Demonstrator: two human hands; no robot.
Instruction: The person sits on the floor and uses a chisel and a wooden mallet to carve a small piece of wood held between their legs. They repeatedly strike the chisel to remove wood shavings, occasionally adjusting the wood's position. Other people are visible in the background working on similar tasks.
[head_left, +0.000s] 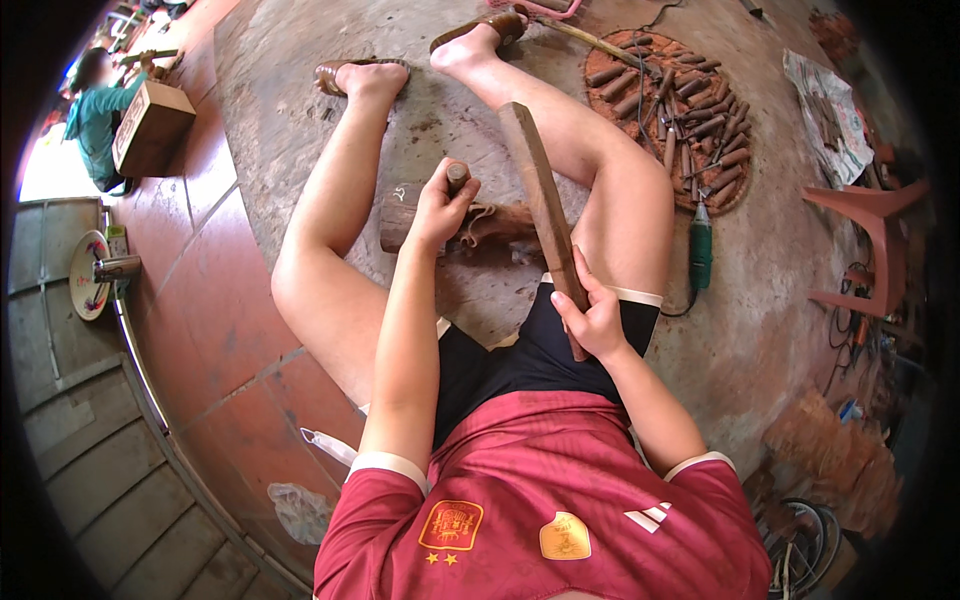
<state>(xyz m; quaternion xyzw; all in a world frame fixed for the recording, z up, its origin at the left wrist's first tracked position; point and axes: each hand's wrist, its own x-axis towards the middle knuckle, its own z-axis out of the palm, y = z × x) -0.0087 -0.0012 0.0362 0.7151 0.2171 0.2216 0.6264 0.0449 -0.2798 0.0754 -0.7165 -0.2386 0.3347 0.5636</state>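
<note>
My left hand (436,212) is closed around the wooden handle of a chisel (457,174), held upright with its rounded end pointing up at me. Its blade is hidden below my fist. Under it a dark brown piece of carved wood (402,218) lies on the floor between my legs, with a curling, hollowed shape to the right of the fist. In my right hand (597,318) is a long squared wooden bar (540,190), gripped near its lower end. The bar slants up and away, above the right part of the carved wood and apart from the chisel.
Many wooden-handled chisels (705,128) lie on a round reddish mat ahead right, beside a green power tool (700,250). A red plastic stool (870,240) stands at the right. Far left, another person (97,125) works beside a wooden block (155,128). A metal gate (110,450) borders the near left.
</note>
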